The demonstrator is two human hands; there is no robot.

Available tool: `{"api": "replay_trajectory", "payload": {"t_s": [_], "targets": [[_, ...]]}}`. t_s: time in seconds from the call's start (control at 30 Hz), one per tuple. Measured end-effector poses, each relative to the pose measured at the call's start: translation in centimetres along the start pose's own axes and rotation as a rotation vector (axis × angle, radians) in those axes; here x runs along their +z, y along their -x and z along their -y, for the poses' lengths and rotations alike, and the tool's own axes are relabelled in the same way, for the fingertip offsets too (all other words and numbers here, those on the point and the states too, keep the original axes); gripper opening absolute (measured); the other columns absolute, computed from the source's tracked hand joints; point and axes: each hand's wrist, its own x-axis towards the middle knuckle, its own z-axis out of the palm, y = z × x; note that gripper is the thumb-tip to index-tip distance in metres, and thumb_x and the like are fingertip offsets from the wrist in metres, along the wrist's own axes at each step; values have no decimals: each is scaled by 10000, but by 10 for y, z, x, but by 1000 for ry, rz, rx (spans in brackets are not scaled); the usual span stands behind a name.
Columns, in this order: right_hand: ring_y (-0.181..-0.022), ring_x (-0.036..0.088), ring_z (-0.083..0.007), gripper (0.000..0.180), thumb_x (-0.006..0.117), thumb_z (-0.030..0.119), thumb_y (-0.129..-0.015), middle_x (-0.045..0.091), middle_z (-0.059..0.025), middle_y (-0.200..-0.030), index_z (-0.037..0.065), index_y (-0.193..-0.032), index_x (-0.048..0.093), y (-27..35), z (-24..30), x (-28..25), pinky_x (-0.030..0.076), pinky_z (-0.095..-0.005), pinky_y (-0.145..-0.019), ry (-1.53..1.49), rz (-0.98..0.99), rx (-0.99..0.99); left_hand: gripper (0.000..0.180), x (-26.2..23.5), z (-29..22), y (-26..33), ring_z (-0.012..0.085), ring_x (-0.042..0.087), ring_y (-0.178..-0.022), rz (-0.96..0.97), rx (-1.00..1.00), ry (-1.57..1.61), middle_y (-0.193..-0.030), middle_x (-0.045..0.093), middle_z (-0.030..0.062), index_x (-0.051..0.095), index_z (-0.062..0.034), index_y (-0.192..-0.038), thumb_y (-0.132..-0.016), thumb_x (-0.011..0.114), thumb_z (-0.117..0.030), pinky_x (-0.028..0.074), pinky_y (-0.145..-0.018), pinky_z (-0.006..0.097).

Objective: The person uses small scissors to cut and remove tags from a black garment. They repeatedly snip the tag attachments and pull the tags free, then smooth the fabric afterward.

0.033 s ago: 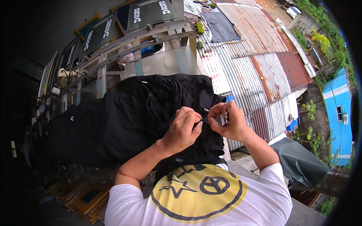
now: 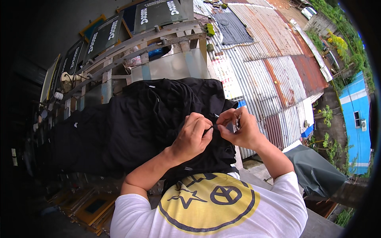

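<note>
Both hands' fingers (image 2: 206,127) pinch soft, crumpled black fabric (image 2: 151,119)

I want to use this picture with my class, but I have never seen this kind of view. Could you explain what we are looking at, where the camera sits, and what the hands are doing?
The camera sits on a person's head and looks down, with a fisheye lens that bends straight edges. The left hand and right hand pinch a fold of black cloth, a heap draped over a railing. The right hand also grips a small dark tool; which kind I cannot tell. The person wears a white shirt with a yellow print. Beyond lie corrugated roofs.
</note>
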Motion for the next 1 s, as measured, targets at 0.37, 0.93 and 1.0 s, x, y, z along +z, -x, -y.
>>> {"api": "replay_trajectory", "payload": {"t_s": [0.37,0.93,1.0], "targets": [[-764,725,-225,411,763,3,-819,714,-128,-930,22,-1012,400,-8,-9,-1,566,-314,-633,4,9,6,251,1,8,-8,282,588,-901,-23,23,2,-919,618,96,529,-39,-896,-773,729,51,462,-802,394],[-695,677,-162,378,782,57,-827,685,-102,-834,34,-909,413,-11,-5,-11,514,-290,-552,-8,-26,129,72,-7,11,-6,214,621,-906,29,-260,401,-945,654,110,570,-25,-927,-913,640,-14,499,-822,330],[-636,605,-126,355,783,91,-842,639,-68,-768,43,-865,432,-9,-4,-18,451,-277,-504,29,95,202,43,-8,11,-6,167,614,-914,46,-378,587,-962,666,100,574,-24,-938,-957,609,-41,488,-851,305]]}}
